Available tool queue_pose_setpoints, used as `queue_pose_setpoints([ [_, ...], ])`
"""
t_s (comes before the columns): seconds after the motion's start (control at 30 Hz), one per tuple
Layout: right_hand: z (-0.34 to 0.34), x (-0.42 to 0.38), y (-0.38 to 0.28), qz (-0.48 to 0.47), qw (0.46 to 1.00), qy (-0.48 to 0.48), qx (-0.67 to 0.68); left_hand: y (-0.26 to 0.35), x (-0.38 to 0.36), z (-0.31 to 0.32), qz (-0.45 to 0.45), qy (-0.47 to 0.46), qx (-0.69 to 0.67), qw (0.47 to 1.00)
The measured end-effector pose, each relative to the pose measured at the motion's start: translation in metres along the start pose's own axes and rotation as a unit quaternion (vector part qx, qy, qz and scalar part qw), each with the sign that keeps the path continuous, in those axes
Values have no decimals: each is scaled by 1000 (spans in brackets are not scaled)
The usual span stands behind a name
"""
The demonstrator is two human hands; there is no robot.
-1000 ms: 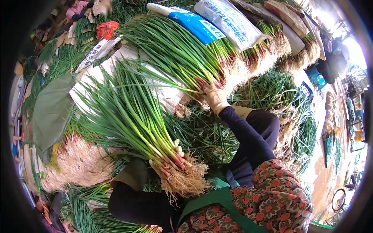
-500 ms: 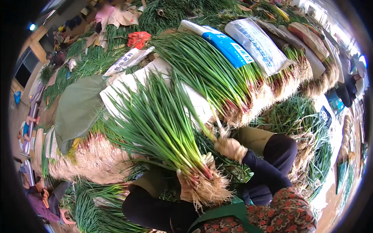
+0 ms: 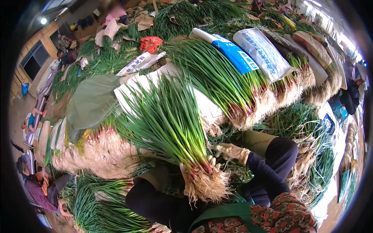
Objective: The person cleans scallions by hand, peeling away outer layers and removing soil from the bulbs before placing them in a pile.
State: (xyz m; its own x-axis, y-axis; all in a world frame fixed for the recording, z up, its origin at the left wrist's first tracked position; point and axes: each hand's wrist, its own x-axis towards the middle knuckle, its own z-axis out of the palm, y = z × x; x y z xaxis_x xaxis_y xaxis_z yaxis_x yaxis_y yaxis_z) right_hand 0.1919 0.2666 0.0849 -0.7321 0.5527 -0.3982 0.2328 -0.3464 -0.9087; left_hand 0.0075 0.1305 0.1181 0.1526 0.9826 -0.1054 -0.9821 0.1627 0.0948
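A thick bunch of spring onions [image 3: 176, 128] with reddish stem bases leans over my lap, leaves fanned up and away, pale tangled roots toward me. My left hand [image 3: 211, 160], in a light glove, is wrapped round the bunch just above the roots; gloved fingertips show at its right side, while most of the hand is hidden behind the stems. Just right of the bunch is my gloved right hand [image 3: 232, 152], its fingers stretched toward the stems and somewhat apart, with nothing visible in them.
A white sheet [image 3: 210, 105] lies beyond the bunch. Stacked spring onions [image 3: 217, 77] rise behind it, partly covered by a blue-and-white sack [image 3: 233, 52]. To the left, a green cloth [image 3: 91, 101] covers another rooty stack [image 3: 97, 153]. A person [image 3: 42, 192] sits at far left.
My right hand held a loose onion stalk beside the bunch; now that stalk is out of its fingers. The bunch stands more upright in my left hand, and the view has shifted slightly.
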Motion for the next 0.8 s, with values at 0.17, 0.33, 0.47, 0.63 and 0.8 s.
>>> queue_pose_setpoints([
  [0.17,57,37,-27,50,956,23,288,4,-5,7,0,-22,8,1000],
  [0.33,76,39,6,64,921,118,366,6,-8,6,2,-23,3,1000],
  [0.47,59,29,1,53,951,142,271,8,-8,11,-8,-48,-12,999],
  [0.63,36,47,-12,68,976,106,179,7,-4,17,-63,-131,-85,986],
  [0.8,40,38,-6,-7,996,77,47,-5,-14,6,-1,-28,-6,1000],
])
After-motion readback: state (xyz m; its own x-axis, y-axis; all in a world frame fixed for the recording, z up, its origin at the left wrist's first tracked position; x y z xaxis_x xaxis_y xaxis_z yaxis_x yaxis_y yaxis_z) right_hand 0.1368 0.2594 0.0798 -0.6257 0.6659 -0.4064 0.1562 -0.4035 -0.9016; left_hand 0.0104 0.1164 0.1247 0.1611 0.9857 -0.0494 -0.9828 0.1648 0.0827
